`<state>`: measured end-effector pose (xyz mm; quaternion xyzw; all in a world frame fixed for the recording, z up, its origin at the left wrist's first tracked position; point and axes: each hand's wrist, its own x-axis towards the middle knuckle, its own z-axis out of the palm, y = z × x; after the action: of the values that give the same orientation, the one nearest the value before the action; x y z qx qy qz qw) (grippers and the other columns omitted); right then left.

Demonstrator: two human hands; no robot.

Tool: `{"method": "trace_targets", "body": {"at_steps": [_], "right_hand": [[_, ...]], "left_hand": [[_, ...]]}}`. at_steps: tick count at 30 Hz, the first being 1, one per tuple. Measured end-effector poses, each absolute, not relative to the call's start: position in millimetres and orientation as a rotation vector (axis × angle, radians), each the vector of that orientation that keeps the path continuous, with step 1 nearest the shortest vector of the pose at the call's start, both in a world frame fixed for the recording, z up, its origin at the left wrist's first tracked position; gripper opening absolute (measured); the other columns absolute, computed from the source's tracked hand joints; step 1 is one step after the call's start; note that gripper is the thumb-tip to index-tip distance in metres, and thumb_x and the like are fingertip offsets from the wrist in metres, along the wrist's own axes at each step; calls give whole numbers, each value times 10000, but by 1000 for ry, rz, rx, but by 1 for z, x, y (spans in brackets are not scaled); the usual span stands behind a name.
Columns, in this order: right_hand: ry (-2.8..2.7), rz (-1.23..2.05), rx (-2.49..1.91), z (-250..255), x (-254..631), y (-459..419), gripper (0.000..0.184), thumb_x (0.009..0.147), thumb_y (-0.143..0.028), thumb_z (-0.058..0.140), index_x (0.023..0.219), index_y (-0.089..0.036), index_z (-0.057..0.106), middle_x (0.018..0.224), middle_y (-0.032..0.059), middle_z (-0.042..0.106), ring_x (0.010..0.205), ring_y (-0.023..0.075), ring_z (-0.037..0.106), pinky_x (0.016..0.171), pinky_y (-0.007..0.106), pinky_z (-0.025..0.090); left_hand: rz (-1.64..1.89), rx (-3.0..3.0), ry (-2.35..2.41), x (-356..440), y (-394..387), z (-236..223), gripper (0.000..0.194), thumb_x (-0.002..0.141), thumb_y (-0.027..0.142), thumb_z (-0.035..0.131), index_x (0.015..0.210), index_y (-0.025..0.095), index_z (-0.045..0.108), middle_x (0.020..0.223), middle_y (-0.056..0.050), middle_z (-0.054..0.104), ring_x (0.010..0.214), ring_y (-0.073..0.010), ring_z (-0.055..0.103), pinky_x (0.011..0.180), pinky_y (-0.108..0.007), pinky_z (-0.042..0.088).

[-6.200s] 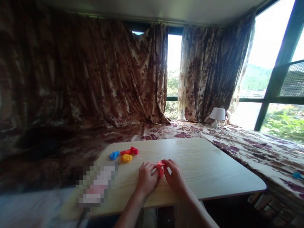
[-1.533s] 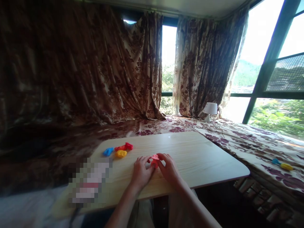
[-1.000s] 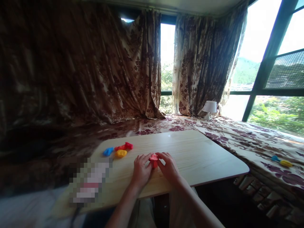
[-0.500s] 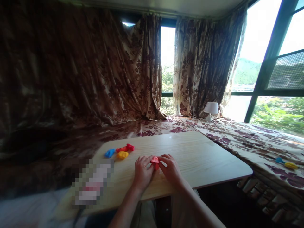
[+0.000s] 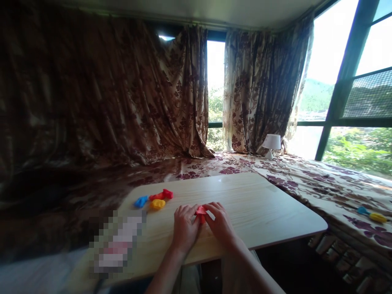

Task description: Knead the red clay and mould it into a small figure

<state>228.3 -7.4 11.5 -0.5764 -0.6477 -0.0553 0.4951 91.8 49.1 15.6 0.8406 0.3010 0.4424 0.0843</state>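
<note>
A small red piece (image 5: 201, 212) lies between my two hands on the light wooden table (image 5: 260, 208). My left hand (image 5: 184, 225) pinches its left side with curled fingers. From the right, my right hand (image 5: 219, 221) pinches the same piece. What the red piece is I cannot make out. To the left of my hands lie a blue piece (image 5: 141, 201), a yellow piece (image 5: 157, 204) and another red piece (image 5: 161, 195) in a loose cluster.
A blurred-out patch (image 5: 118, 243) covers the table's near left. Floral bedding (image 5: 306, 179) surrounds the table. A white lamp (image 5: 271, 145) stands by the curtains (image 5: 257, 90). Small blue and yellow items (image 5: 371, 214) lie on the bedding at right.
My hands have stayed together on the red piece, with only small finger shifts. The view has swayed slightly.
</note>
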Motion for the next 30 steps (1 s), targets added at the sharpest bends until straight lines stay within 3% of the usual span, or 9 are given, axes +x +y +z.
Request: {"method": "trace_targets", "body": {"at_steps": [4, 10, 15, 20, 30], "right_hand": [[-1566, -136, -1402, 12, 228, -8, 181, 815, -137, 577, 939, -235, 664, 895, 32, 662, 847, 196, 563, 786, 322, 453], [-1573, -131, -1404, 14, 229, -9, 193, 806, -140, 584, 948, -238, 670, 875, 34, 658, 843, 200, 555, 753, 315, 457], [-1578, -119, -1404, 14, 227, -9, 179, 818, -141, 568, 937, -232, 666, 880, 34, 659, 842, 201, 554, 766, 323, 455], [-1580, -136, -1402, 11, 228, -7, 294, 793, -110, 565, 1063, -211, 624, 938, 45, 663, 886, 203, 563, 815, 345, 460], [-1576, -131, -1387, 11, 229, -8, 308, 779, -100, 550, 1057, -210, 626, 931, 51, 659, 883, 210, 564, 811, 343, 461]], "left_hand": [[1339, 2458, 926, 92, 50, 14, 367, 794, 230, 543, 1157, 188, 585, 848, -59, 653, 839, -219, 553, 844, -411, 423], [1259, 2495, 931, 92, 51, 13, 267, 802, 261, 541, 1038, 204, 652, 895, -67, 665, 875, -230, 554, 846, -407, 421], [1248, 2462, 939, 92, 52, 13, 261, 792, 251, 556, 1029, 203, 654, 885, -60, 664, 871, -226, 554, 834, -395, 426], [1273, 2376, 960, 92, 51, 14, 289, 777, 232, 560, 1051, 188, 640, 854, -56, 661, 850, -220, 564, 835, -392, 436], [1277, 2364, 938, 91, 52, 14, 283, 793, 227, 543, 1056, 187, 638, 856, -54, 663, 866, -217, 560, 851, -393, 435]]}}
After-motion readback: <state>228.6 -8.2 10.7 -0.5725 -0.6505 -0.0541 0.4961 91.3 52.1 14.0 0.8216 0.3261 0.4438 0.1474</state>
